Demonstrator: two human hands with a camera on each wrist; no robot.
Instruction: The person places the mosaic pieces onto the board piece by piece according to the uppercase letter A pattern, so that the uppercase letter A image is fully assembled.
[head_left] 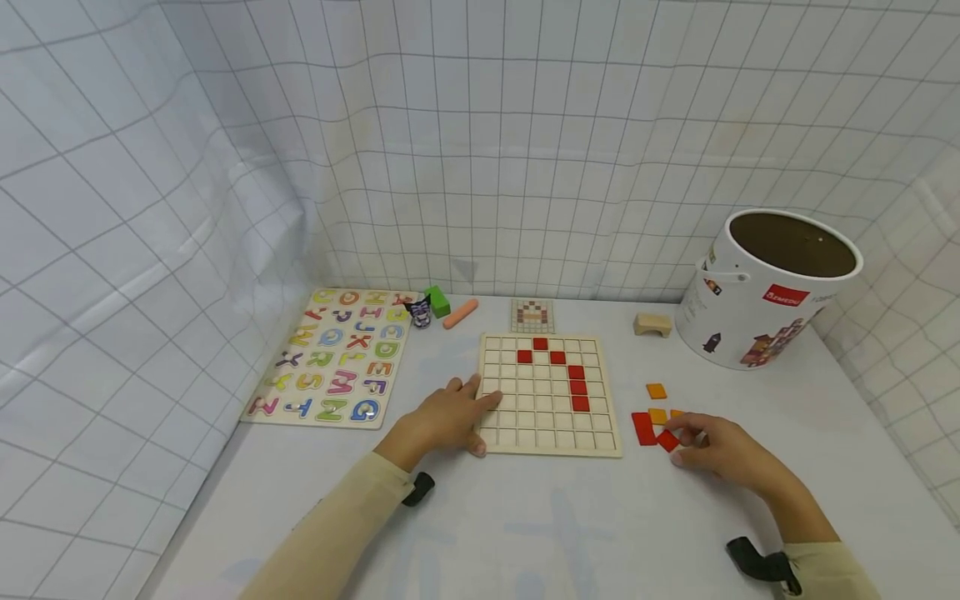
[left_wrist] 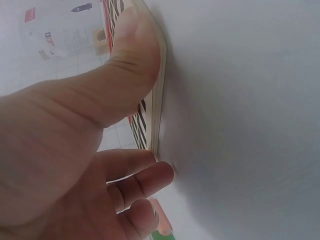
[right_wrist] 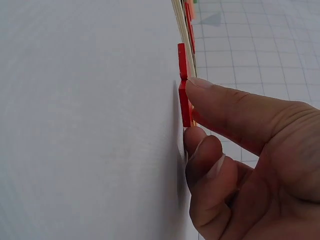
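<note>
My left hand (head_left: 453, 414) rests at the left edge of a wooden grid board (head_left: 552, 448), fingers spread. In the left wrist view, the thumb (left_wrist: 137, 55) presses on the board's near corner. Several red squares sit in the board's cells, among them a top red tile (head_left: 540, 343). Right of the board, my right hand (head_left: 720, 450) pinches a loose red tile (head_left: 667, 441) between thumb and finger, low at the table. In the right wrist view, this red tile (right_wrist: 185, 106) adjoins more red (right_wrist: 182, 60). Beside it lie a red piece (head_left: 643, 428) and orange tiles (head_left: 657, 416).
A small pattern card (head_left: 532, 316) is behind the board. At left lies an alphabet puzzle (head_left: 330, 358), near a dark figurine (head_left: 421, 312), a green block (head_left: 437, 301) and an orange stick (head_left: 461, 313). Back right stand a wooden block (head_left: 652, 325) and a white bucket (head_left: 727, 321).
</note>
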